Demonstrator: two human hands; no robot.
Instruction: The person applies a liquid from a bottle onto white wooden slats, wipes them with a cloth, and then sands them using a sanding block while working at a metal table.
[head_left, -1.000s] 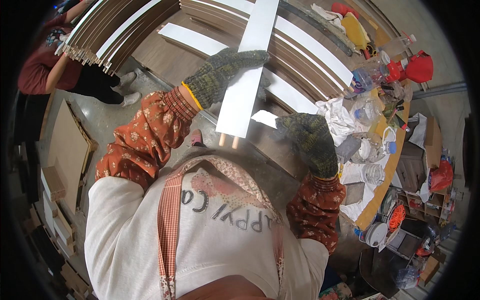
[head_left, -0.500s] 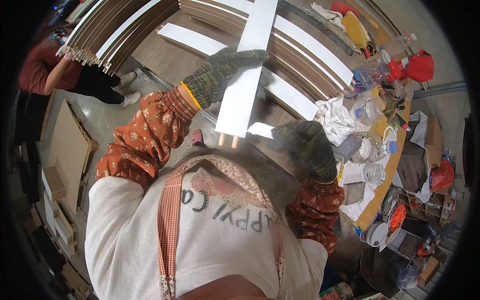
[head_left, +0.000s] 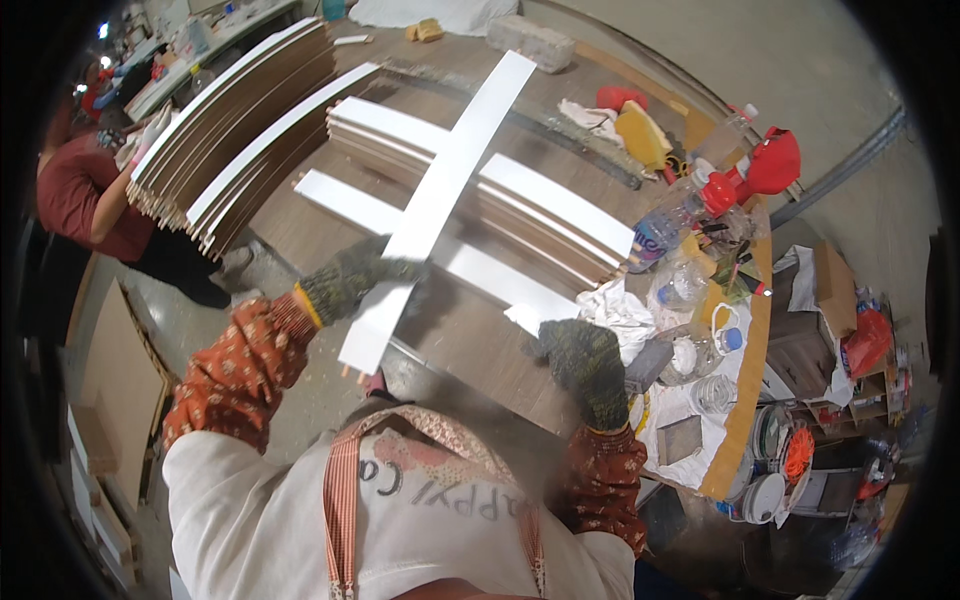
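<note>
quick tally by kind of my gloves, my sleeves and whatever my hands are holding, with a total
Dark green gloves: 2
Orange floral sleeves: 2
Long white board, in the left hand: 1
Small white piece, at the right hand: 1
Total: 6

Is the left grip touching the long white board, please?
Touching: the head view shows the left grip lying across the long white board, near its lower end.

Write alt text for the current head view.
A gloved left hand grips a long white board slanting across stacked boards on a bench; the gloved right hand holds a white scrap. Bottles crowd the right side; a co-worker stands upper left.
</note>
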